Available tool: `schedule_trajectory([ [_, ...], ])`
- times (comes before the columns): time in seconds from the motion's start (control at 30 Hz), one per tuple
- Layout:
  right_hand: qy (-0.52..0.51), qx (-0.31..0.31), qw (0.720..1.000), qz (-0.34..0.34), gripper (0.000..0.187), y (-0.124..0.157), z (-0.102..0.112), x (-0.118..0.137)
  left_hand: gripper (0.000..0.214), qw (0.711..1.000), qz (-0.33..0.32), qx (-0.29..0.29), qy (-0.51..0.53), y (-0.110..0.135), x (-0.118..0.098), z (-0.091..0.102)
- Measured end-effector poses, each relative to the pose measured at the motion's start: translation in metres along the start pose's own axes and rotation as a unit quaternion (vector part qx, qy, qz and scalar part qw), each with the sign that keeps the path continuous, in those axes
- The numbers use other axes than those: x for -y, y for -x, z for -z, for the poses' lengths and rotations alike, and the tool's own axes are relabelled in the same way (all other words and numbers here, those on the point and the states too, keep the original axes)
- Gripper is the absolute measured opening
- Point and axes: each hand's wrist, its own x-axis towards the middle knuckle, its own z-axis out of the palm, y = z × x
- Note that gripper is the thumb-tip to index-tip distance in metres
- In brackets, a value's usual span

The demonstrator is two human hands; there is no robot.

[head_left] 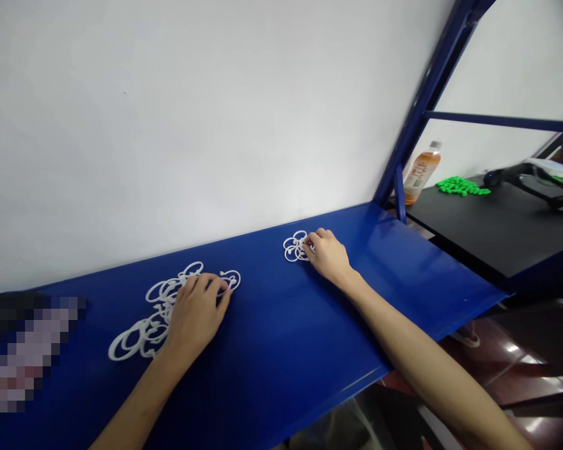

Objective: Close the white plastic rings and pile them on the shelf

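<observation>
A loose heap of white plastic rings [152, 315] lies on the blue shelf [281, 337] at the left. My left hand [197, 312] rests flat on that heap with its fingers stretched out over the rings. Further right sits a small cluster of white rings [294, 247]. My right hand [328, 255] is at its right edge, fingers curled and touching the rings; whether they pinch one I cannot make out.
A white wall stands right behind the shelf. A blue frame post [426, 94] rises at the right. Beyond it a black table [497, 225] carries an orange drink bottle [421, 172], green small parts [460, 185] and a black device [535, 178]. A blurred patch [25, 356] covers the left edge.
</observation>
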Motion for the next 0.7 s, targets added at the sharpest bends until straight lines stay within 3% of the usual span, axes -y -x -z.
schedule_trajectory([
  [0.47,-0.029,-0.02,0.999,-0.004,0.015,0.001,0.004,0.0,0.019,0.998,0.009,-0.06,0.008,-0.001,-0.001,0.005],
  [0.7,-0.075,-0.06,0.993,0.073,0.018,0.01,0.004,0.017,0.019,0.99,-0.041,-0.125,0.04,-0.002,-0.005,0.008],
])
